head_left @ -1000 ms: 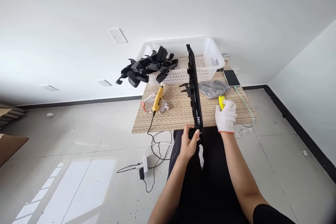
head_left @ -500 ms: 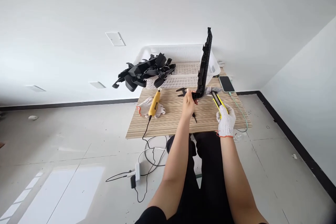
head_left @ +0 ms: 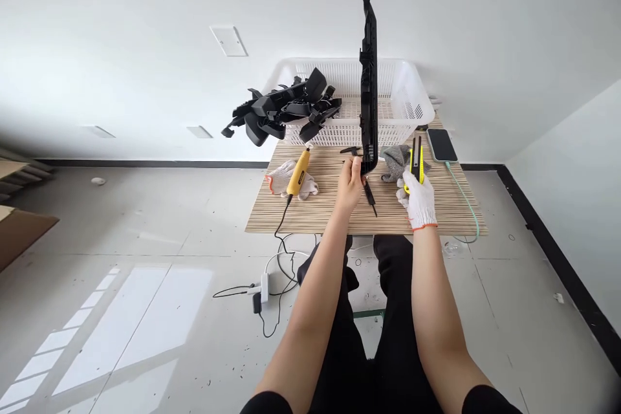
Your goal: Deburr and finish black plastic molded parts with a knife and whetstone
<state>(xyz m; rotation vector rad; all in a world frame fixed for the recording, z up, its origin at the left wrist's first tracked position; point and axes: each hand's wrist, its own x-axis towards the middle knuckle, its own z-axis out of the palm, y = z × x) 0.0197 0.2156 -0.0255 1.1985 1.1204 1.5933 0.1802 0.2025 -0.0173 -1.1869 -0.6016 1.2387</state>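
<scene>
My bare left hand (head_left: 350, 182) is closed on the lower end of a long black plastic trim part (head_left: 369, 87), which stands almost upright above the table. In my right hand (head_left: 419, 197), covered by a white knit glove with an orange cuff, is a yellow and black utility knife (head_left: 416, 160), pointing away from me. Just behind the knife lies a grey cloth-like glove (head_left: 395, 162). A black caliper (head_left: 369, 194) rests on the table, partly hidden by my left hand and the trim part.
A white plastic basket (head_left: 320, 136) at the table's back holds several black plastic parts (head_left: 286, 107), some overhanging its left side. A corded yellow tool (head_left: 298, 173) lies on a white glove (head_left: 281, 179). A phone (head_left: 442, 145) with a green cable is at right. Cardboard (head_left: 24, 233) stands at far left.
The view has shifted, bringing cardboard in at the left. The trim part stands straighter. The knife has turned from leaning left to nearly upright in the picture, and the grey glove shows more.
</scene>
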